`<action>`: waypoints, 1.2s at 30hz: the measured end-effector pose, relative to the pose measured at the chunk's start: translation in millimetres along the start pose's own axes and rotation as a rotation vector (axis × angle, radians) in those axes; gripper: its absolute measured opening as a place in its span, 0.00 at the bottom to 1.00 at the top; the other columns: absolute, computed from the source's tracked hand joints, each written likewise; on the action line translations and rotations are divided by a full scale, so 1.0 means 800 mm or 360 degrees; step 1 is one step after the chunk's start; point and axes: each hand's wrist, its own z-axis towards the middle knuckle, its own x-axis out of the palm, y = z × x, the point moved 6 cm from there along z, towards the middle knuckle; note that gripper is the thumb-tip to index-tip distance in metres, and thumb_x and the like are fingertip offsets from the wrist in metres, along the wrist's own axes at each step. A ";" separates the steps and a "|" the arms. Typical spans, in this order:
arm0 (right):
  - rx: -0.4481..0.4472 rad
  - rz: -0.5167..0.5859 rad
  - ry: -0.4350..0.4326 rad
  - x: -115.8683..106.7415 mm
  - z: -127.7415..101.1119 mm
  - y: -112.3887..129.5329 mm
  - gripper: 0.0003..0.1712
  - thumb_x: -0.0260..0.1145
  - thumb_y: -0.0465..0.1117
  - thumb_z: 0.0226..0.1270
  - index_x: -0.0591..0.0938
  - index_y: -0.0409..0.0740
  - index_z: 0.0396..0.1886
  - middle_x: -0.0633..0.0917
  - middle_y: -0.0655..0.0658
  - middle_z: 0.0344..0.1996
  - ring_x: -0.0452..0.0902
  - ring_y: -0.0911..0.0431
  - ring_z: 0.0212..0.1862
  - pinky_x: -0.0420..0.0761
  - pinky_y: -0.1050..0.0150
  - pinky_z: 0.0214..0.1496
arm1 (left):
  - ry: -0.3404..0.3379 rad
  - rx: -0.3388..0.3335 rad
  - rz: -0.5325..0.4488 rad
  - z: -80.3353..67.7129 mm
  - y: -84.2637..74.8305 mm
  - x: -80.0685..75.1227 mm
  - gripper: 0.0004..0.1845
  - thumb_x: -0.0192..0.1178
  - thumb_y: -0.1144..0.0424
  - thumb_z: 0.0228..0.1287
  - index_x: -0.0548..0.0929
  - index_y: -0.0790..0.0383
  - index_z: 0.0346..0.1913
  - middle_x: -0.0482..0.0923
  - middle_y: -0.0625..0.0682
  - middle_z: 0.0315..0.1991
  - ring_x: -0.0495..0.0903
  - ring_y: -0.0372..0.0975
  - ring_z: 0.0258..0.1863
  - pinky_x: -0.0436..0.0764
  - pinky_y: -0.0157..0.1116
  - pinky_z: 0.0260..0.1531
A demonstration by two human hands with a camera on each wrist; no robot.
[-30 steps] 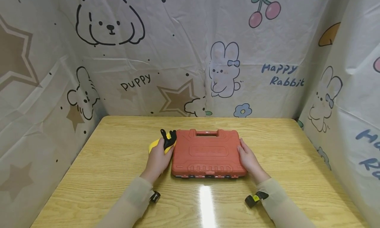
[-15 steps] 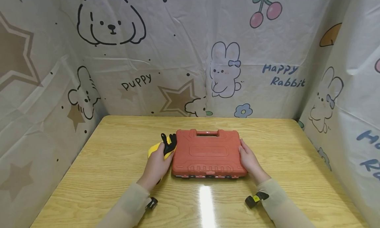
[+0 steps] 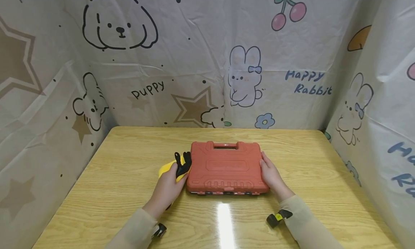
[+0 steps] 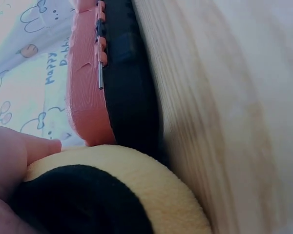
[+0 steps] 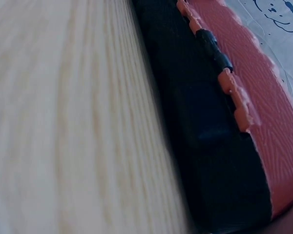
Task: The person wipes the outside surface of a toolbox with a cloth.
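Observation:
A red tool case (image 3: 227, 166) with a black lower half lies shut on the wooden table, its handle at the far side. My left hand (image 3: 168, 182) grips a soft yellow fleecy pad (image 3: 166, 168) with black fabric and a black loop on it, right at the case's left side. In the left wrist view the fleece (image 4: 136, 163) overlaps the case corner (image 4: 95, 129). On the other side my right hand (image 3: 273, 175) rests against the case's right side, fingers straight along it. The right wrist view shows the case's hinged front (image 5: 210, 112), with that hand mostly hidden.
The wooden table (image 3: 129, 141) extends around the case on all sides. White cloth walls (image 3: 191, 54) printed with cartoon animals stand behind it and at both sides. A wrist camera (image 3: 275, 219) is strapped at the right sleeve, another (image 3: 159, 230) at the left.
My left hand has slid toward me with the yellow pad, along the left side of the case. The case and my right hand have stayed in place.

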 end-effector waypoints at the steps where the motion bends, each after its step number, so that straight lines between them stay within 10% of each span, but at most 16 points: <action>1: 0.0000 0.0002 0.0000 0.000 0.000 0.000 0.33 0.35 0.44 0.87 0.44 0.40 0.85 0.43 0.38 0.84 0.35 0.40 0.84 0.40 0.44 0.85 | 0.0005 0.0007 0.0004 -0.002 0.000 -0.001 0.17 0.67 0.63 0.71 0.77 0.64 0.56 0.87 0.63 0.52 0.86 0.53 0.54 0.86 0.52 0.53; 36: 0.0014 0.0010 -0.0007 0.000 0.001 0.001 0.33 0.35 0.44 0.87 0.45 0.41 0.85 0.44 0.38 0.84 0.35 0.40 0.84 0.40 0.43 0.85 | 0.0326 0.0052 -0.0006 -0.033 -0.003 -0.016 0.20 0.70 0.68 0.66 0.79 0.63 0.59 0.88 0.60 0.52 0.87 0.51 0.54 0.85 0.52 0.55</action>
